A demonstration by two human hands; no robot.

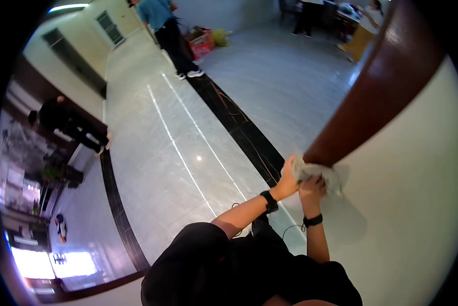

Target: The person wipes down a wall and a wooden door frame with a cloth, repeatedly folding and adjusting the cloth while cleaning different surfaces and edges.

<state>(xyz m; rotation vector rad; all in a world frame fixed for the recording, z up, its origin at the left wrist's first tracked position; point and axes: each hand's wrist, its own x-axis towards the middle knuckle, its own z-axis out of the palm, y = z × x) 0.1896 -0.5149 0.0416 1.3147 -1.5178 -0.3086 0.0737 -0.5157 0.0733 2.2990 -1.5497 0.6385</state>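
Observation:
A pale, crumpled cloth (329, 177) is pressed around a dark reddish-brown wooden door frame (379, 76). My left hand (288, 182) holds the cloth at the frame's left edge, its fingers partly hidden behind the cloth. Beside it, my right hand (312, 189) has bent fingers pressed into the cloth's near side. The two hands are close together, and each wrist wears a black band. Part of the cloth hangs out to the right, over the white wall (392, 204).
Glossy grey floor tiles (137, 168) are crossed by a black marble strip (239, 125). A person in a blue top (156, 14) stands near a red box (200, 45). Another person in black (61, 117) is at left. More people stand by a table (348, 15) at upper right.

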